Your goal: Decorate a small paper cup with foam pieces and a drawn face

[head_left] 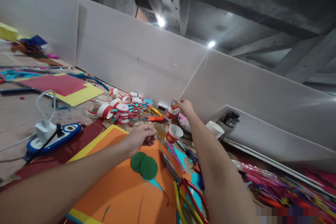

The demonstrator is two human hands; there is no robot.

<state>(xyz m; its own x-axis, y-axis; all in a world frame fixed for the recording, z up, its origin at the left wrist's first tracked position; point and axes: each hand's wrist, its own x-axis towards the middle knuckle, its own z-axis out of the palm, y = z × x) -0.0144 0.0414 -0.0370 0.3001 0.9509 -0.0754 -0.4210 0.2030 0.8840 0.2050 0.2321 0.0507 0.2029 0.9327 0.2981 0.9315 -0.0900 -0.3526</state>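
My right hand (185, 106) reaches to a red and white paper cup (172, 112) by the white panel. Its fingers are closed at the rim, beside something orange inside; what they pinch is too small to make out. My left hand (143, 136) is held above orange sheets (118, 189), fingers curled together, and whatever they may hold is hidden. Another paper cup (174, 133) stands open between the hands. Below my left hand lie two overlapping green paper circles (148, 167). Scissors (177, 178) with red handles rest to their right, near a purple strip (177, 157).
Decorated paper cups (123, 108) cluster at the back, next to an orange-handled cutter (156, 119). A blue and white power strip (55, 140) with a plugged-in charger lies left. Stacked white cups (215, 129) and colourful craft stems (273, 182) are at right. White panels (136, 52) border the table.
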